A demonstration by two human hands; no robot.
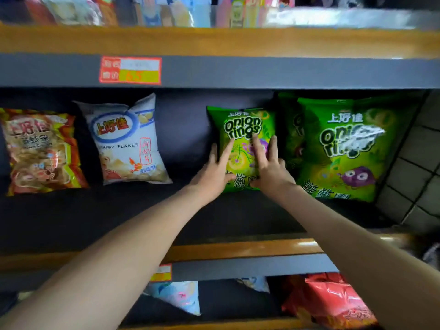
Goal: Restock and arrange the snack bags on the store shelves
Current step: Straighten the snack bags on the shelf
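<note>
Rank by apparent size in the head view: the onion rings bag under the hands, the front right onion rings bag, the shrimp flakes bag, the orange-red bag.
1. front right onion rings bag, clearly largest
2. shrimp flakes bag and orange-red bag, too alike to rank
3. middle onion rings bag, smallest

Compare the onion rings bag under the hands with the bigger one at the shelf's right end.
The handled bag looks smaller than the right-end bag. The left hand and right hand lie flat on the handled bag; no hand touches the right-end bag. Glare covers part of the right-end bag's logo; the handled bag's logo reads whole. Both are green, same print, standing on the same shelf.
</note>
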